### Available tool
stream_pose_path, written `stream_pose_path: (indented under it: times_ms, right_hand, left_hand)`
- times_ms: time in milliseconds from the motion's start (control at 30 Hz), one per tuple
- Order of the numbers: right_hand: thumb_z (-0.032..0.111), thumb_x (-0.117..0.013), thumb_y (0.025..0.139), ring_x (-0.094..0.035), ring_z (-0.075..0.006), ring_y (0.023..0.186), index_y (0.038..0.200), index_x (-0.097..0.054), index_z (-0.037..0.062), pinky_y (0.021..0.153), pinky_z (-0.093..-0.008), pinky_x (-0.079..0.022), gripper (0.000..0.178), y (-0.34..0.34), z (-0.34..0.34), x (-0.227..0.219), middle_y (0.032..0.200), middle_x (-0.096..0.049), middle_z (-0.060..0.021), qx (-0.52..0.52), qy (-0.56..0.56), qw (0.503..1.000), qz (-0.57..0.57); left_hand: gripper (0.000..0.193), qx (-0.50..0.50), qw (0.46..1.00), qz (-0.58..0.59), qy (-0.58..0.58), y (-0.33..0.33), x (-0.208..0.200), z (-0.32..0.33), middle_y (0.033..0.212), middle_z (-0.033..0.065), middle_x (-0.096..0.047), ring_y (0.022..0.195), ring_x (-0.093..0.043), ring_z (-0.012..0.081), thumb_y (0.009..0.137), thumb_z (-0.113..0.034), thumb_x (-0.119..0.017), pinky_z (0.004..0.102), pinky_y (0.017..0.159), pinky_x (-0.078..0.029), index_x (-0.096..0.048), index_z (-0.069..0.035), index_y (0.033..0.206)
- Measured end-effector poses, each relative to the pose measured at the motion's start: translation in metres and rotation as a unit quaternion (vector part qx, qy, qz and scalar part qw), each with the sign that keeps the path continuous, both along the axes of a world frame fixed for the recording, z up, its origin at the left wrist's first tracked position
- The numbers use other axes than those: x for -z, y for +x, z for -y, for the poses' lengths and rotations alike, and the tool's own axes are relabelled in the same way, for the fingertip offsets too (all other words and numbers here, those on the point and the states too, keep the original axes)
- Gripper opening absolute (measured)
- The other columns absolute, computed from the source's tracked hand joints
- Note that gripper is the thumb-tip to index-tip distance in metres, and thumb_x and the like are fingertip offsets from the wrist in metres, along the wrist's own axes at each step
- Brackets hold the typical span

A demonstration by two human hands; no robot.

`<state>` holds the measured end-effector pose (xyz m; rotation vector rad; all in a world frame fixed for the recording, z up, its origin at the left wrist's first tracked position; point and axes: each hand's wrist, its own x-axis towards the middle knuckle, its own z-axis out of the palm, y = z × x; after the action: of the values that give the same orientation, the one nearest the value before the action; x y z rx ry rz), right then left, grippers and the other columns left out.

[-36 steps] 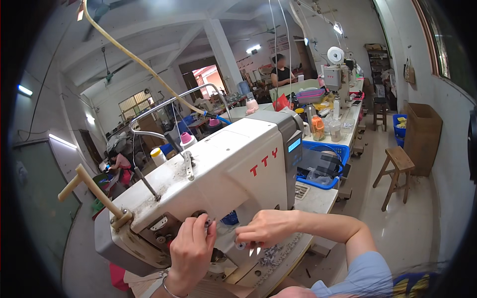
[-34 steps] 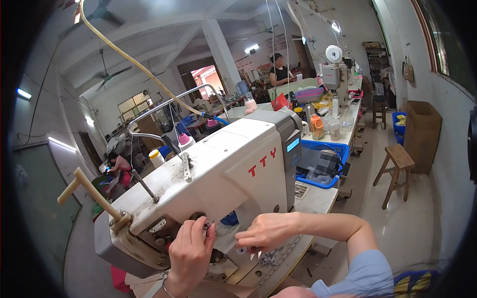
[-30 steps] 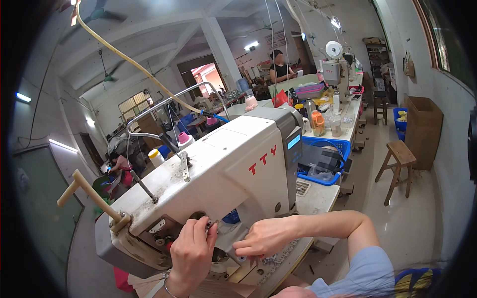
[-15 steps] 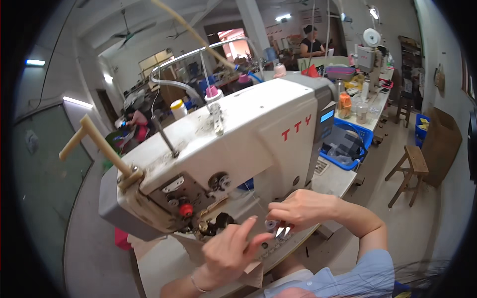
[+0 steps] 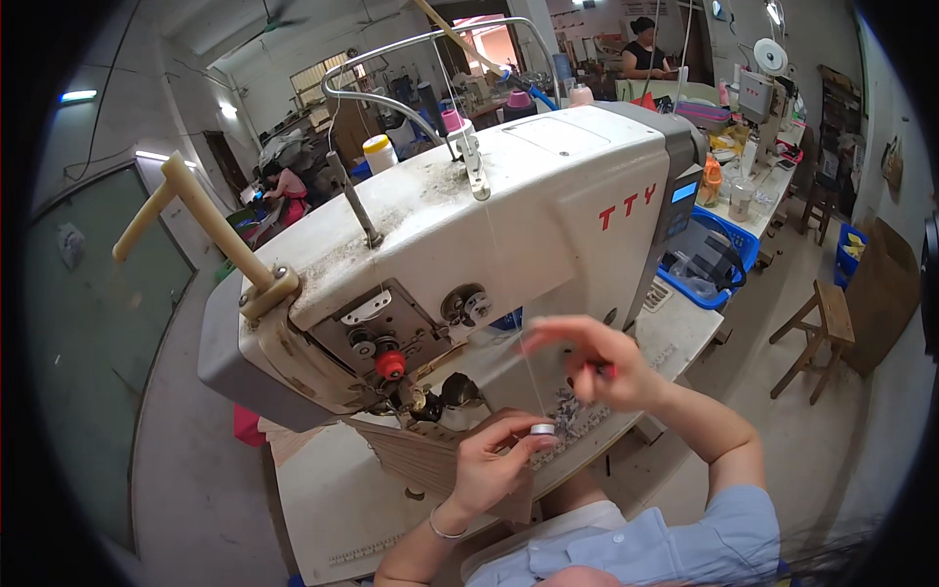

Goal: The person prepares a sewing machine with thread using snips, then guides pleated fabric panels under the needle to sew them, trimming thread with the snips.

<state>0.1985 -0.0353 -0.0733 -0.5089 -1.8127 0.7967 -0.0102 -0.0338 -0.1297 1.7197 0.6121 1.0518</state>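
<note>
My left hand [image 5: 492, 462] pinches a small whitish metal bobbin [image 5: 543, 429] between thumb and fingers, in front of the sewing machine's arm. A pale thread [image 5: 533, 377] rises from the bobbin past my right hand. My right hand [image 5: 611, 364] is lifted above and to the right of it, its index finger stretched toward the thread and smeared by motion. The curled fingers of that hand keep hold of thread snips [image 5: 607, 371], of which only a bit of red shows. The white sewing machine [image 5: 469, 245] stands across the view, with a red knob [image 5: 390, 365] on its head.
A beige lever [image 5: 210, 220] juts up at the machine's left end. Thread cones [image 5: 452, 120] stand behind it. A blue basket [image 5: 746, 256] sits on the table at right, near a wooden stool [image 5: 827, 323]. Thread scraps [image 5: 572, 411] lie on the table edge. Other people work farther back.
The bobbin has passed from my right hand into my left. My right hand has risen away, and the snips' blades no longer show. The view has shifted slightly.
</note>
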Motion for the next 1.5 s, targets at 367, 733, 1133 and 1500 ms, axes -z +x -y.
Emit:
stream_pose_path:
  times_ms: [367,733,1133,1500]
  right_hand:
    - [0.02,-0.052,0.096,-0.036,-0.0046,0.042,0.101,-0.059,-0.0004,0.04,-0.02,-0.025,0.022,-0.026,-0.013,-0.011,0.057,-0.051,-0.0015,0.038,-0.264,0.905,-0.33]
    - [0.006,-0.057,0.09,-0.054,-0.0041,0.059,0.095,-0.067,-0.0018,0.054,-0.0207,-0.045,0.013,-0.068,-0.023,-0.019,0.069,-0.063,-0.0019,0.23,0.159,0.96,0.001]
    - [0.008,-0.061,0.089,-0.047,-0.0017,0.057,0.091,-0.064,-0.0009,0.051,-0.0188,-0.038,0.01,-0.058,-0.021,-0.023,0.068,-0.06,-0.0002,0.286,0.127,0.949,-0.047]
    - [0.0,-0.06,0.079,-0.064,-0.0151,0.067,0.091,-0.061,-0.0009,0.059,-0.0304,-0.05,0.012,-0.064,-0.023,-0.017,0.077,-0.064,-0.0097,0.215,0.173,0.959,0.061]
  left_hand:
    - [0.02,-0.156,0.983,0.092,-0.034,-0.018,0.024,0.016,0.095,0.0095,-0.064,0.081,-0.064,0.0137,0.082,0.008,-0.063,0.0236,0.071,-0.053,-0.066,0.005,0.101]
    - [0.016,-0.278,0.858,0.058,0.428,-0.037,0.002,0.025,0.099,0.013,-0.059,0.079,-0.066,0.022,0.081,0.007,-0.061,0.0281,0.066,-0.059,-0.064,0.003,0.096]
    - [0.034,-0.123,0.866,0.006,0.485,-0.025,-0.021,0.004,0.085,0.0082,-0.066,0.066,-0.065,0.0199,0.071,0.004,-0.069,0.0271,0.053,-0.052,-0.061,-0.004,0.103]
    - [0.034,-0.088,0.868,-0.046,0.487,-0.02,-0.021,-0.004,0.086,0.0093,-0.066,0.069,-0.065,0.0217,0.071,0.001,-0.071,0.0289,0.056,-0.053,-0.062,-0.002,0.104]
